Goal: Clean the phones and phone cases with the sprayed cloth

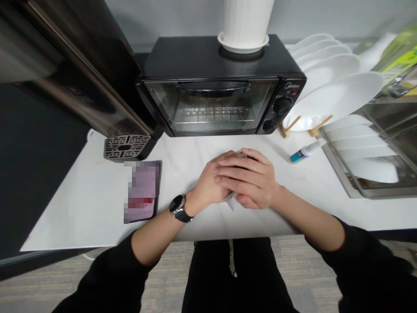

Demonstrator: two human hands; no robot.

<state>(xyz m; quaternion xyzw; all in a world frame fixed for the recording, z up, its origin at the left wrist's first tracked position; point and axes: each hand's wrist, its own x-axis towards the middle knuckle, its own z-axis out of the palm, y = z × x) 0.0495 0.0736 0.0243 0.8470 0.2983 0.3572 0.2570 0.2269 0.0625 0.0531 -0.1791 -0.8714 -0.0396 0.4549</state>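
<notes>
1. The right hand [249, 176] lies over the left hand [211, 182], fingers curled together around a small white thing [232, 201]; only its edge shows below the palms, above the white counter [97, 195].
2. I judge it may slip out, because the grasp is hidden.
3. An elbow may push the phone [142, 191] nearby.

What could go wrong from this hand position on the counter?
1. The right hand lies over the left hand, hiding most of a small white item under them; the hold on it cannot be checked, so it might slip.
2. The phone lies beside the left forearm near the counter edge; an elbow sweep could push it off.
3. The small tube lies loose by the plate rack and may roll if bumped.
</notes>
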